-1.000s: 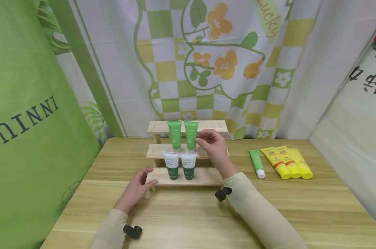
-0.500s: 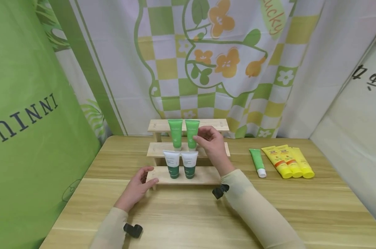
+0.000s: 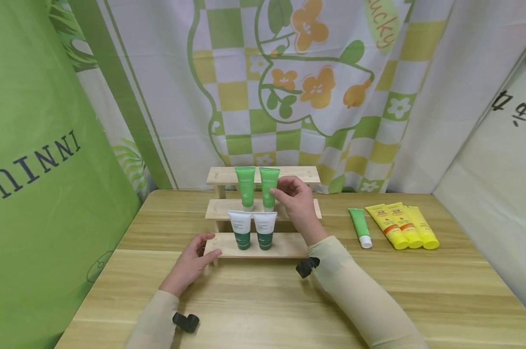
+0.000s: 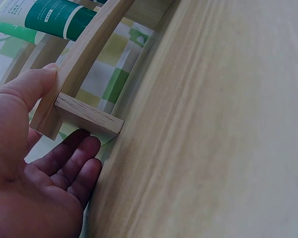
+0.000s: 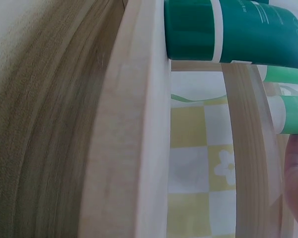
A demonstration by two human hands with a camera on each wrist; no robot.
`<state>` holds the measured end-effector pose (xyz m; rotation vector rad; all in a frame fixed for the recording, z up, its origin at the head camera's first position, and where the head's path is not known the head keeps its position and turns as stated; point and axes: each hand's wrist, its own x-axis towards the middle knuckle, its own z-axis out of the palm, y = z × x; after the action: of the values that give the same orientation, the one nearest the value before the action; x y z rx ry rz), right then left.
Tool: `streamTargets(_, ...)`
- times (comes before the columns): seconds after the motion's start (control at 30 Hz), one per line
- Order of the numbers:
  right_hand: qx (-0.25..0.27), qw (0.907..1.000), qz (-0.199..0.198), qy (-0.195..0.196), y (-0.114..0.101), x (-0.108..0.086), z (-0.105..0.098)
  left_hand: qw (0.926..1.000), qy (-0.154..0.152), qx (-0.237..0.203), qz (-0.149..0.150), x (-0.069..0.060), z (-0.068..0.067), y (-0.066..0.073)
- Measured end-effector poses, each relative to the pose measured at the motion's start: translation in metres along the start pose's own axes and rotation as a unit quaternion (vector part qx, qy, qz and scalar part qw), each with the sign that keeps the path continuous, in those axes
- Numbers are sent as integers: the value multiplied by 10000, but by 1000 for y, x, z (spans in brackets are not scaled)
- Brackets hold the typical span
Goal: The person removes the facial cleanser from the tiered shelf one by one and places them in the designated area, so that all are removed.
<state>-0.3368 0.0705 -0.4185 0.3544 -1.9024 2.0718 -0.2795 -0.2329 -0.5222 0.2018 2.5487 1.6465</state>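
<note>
A three-tier wooden display rack (image 3: 285, 245) stands on the table. My left hand (image 3: 194, 261) grips the left end of its lowest tier, thumb on top; in the left wrist view, the curled fingers (image 4: 74, 166) lie by the leg. Two white-and-dark-green tubes (image 3: 241, 230) stand cap down on that tier. On the middle tier stand two green tubes, the left one (image 3: 246, 186) free of my hands. My right hand (image 3: 299, 203) pinches the right green tube (image 3: 269, 186), thumb at its front; its other fingers are partly hidden. In the right wrist view that hand shows only at the edge.
To the right on the table lie another green tube (image 3: 360, 228) with a white cap and three yellow tubes (image 3: 402, 227) side by side. A patterned curtain (image 3: 289, 140) hangs behind the rack, and a green cloth (image 3: 49, 194) at the left.
My right thumb has come further onto the front of the right green tube. The head view has shifted slightly. My left hand stays at the rack's end.
</note>
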Motion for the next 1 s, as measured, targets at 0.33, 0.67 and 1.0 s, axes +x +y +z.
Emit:
streamTargets(0.33, 25, 9999, -15, 111, 1, -2, -3, 10000, -35, -49, -62, -1, 1, 4)
streamTargets(0.67, 37, 9999, 39, 129, -1, -4, -7, 10000, 32, -84, -38, 0, 2, -1)
streamTargets(1.0, 201, 9996, -42, 190, -5, -6, -15, 10000, 12, -55, -59, -1, 0, 3)
